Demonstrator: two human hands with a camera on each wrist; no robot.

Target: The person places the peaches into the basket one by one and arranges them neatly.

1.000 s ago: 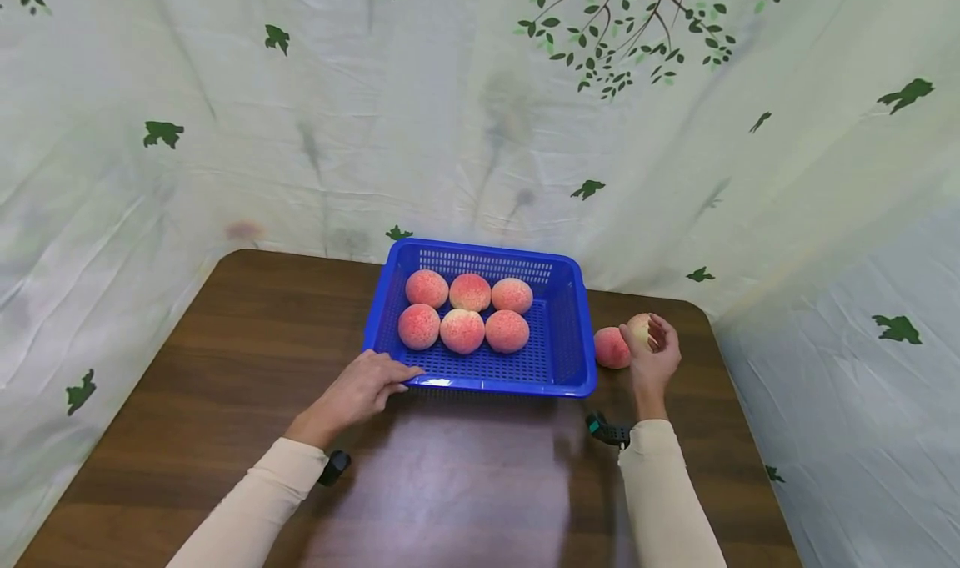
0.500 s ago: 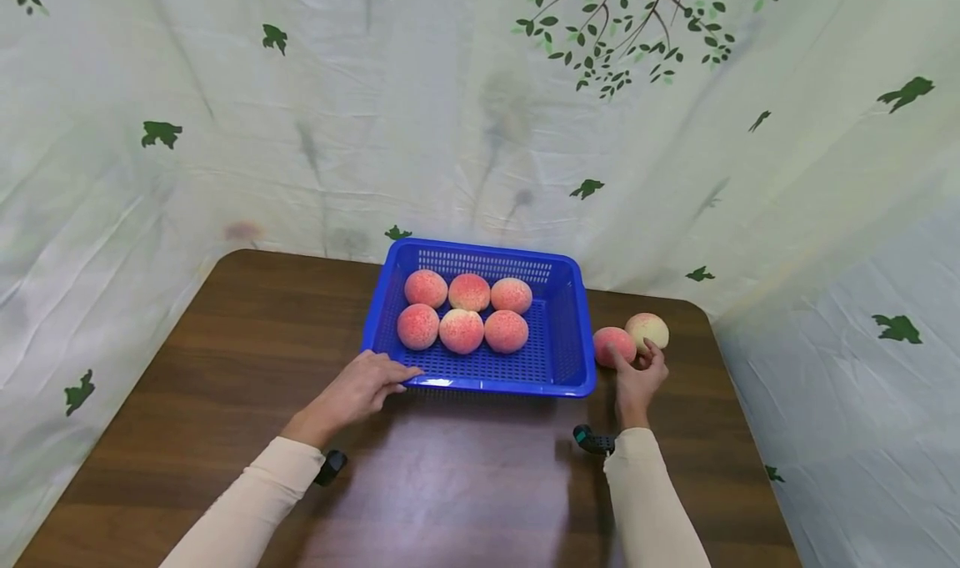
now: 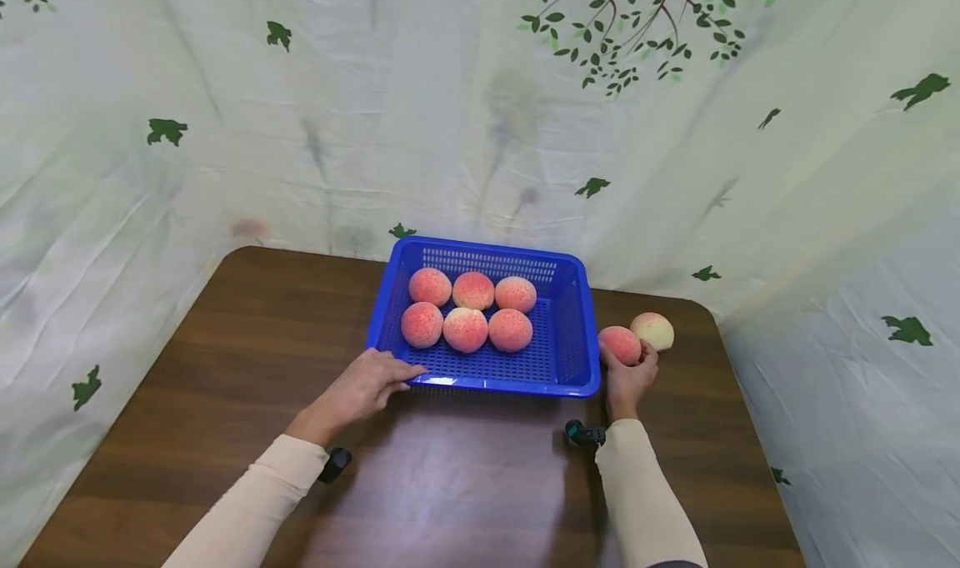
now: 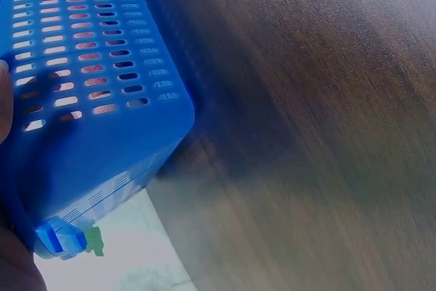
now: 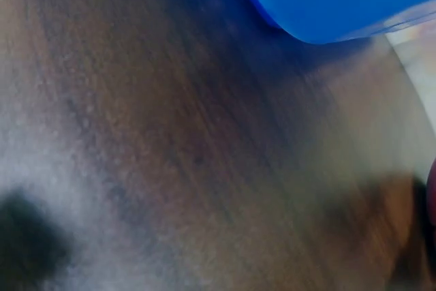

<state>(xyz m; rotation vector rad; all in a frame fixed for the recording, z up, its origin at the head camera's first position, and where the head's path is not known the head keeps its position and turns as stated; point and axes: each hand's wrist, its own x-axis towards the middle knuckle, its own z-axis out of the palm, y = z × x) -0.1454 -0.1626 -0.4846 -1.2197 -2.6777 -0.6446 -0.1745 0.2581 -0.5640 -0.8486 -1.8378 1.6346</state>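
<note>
My left hand (image 3: 367, 384) grips the near left rim of a blue plastic basket (image 3: 487, 382). In the left wrist view, a sliver of that hand shows at the left edge, against the slotted basket wall (image 4: 82, 148). Inside the basket, several pink-red peaches (image 3: 465, 330) sit in two rows. Just right of the basket, my right hand (image 3: 630, 382) holds a red peach (image 3: 620, 345) from its near side, thumb on the left and fingers on the right. A paler, cream-and-pink peach (image 3: 652, 332) lies right behind it on the table.
The brown wooden table (image 3: 480, 485) carries the basket near its back edge. A pale curtain (image 3: 450, 118) with printed leaves hangs behind and along both sides. The bare basket floor (image 3: 551, 334) shows right of the peaches.
My right hand has let go of the pale peach, leaving it on the table, and moved left to take hold of the red peach. The left hand has stayed on the basket rim.
</note>
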